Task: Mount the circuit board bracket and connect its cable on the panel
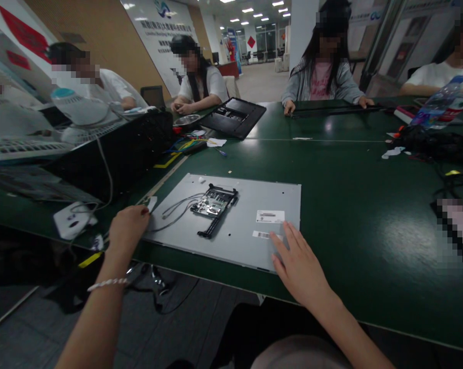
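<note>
Left hand at the near left corner of the grey panel, a beaded bracelet round that wrist; its grip is closed, thumb and finger pinching a small white strip that pokes up from the tips; over on the other side, the right hand, its grip open, fingers spread and laid on the panel's near right corner, holding nothing; those fingers partly cover the lower barcode label, with the larger white label just beyond; the panel lies flat on the green worktop, close to the near edge; and in its middle, a circuit board beside a black bracket, grey cables trailing off towards the left hand; further back, a black frame lies tilted towards the person at far left of centre; straight across, a co-worker has both hands on a long black strip; plastic bottles stand out at far right, leaning.
</note>
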{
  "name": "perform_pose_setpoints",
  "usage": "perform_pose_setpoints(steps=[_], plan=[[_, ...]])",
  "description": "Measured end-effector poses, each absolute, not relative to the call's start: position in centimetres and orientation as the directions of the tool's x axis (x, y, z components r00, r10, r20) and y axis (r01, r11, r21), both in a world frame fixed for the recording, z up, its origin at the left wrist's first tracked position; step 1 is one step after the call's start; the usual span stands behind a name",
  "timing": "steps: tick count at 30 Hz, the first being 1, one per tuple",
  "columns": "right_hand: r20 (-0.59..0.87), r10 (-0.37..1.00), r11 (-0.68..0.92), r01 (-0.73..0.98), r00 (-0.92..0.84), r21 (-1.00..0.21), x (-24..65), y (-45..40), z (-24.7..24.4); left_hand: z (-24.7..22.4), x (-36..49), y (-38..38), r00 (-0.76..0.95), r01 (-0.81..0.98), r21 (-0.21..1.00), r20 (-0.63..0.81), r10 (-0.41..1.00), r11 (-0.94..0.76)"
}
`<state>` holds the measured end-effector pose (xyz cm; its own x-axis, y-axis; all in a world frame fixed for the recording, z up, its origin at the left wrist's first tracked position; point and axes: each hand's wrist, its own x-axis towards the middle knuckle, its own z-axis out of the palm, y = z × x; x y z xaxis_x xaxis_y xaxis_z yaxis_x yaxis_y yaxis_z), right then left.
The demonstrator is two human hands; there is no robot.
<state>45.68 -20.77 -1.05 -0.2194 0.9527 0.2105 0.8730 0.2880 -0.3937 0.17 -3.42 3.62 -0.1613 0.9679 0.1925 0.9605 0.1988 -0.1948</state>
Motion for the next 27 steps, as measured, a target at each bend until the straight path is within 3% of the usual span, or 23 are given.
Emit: perform_pose_setpoints(steps=[7,17,23,27], plan=[[0.200,0.953,0.289,0.873,-0.225,-0.394,45.8,-21.0,-0.9,5.1,-0.6,-0.1,-0.055,0.976,-0.204,0.091,0.994,0.072],[0.201,0.951,0.296,0.875,-0.234,-0.384,45.0,-22.1,-0.6,4.1,9.6,5.0,0.257,0.957,-0.171,0.116,0.960,-0.235],[0.199,0.954,0.289,0.874,-0.226,-0.391,45.4,-22.2,-0.4,3.8,11.9,6.9,0.232,0.967,-0.138,0.122,0.965,-0.215],[0.207,0.950,0.301,0.871,-0.235,-0.389,45.7,-21.7,-0.7,4.9,9.8,7.5,0.146,0.989,-0.044,0.173,0.974,-0.141]])
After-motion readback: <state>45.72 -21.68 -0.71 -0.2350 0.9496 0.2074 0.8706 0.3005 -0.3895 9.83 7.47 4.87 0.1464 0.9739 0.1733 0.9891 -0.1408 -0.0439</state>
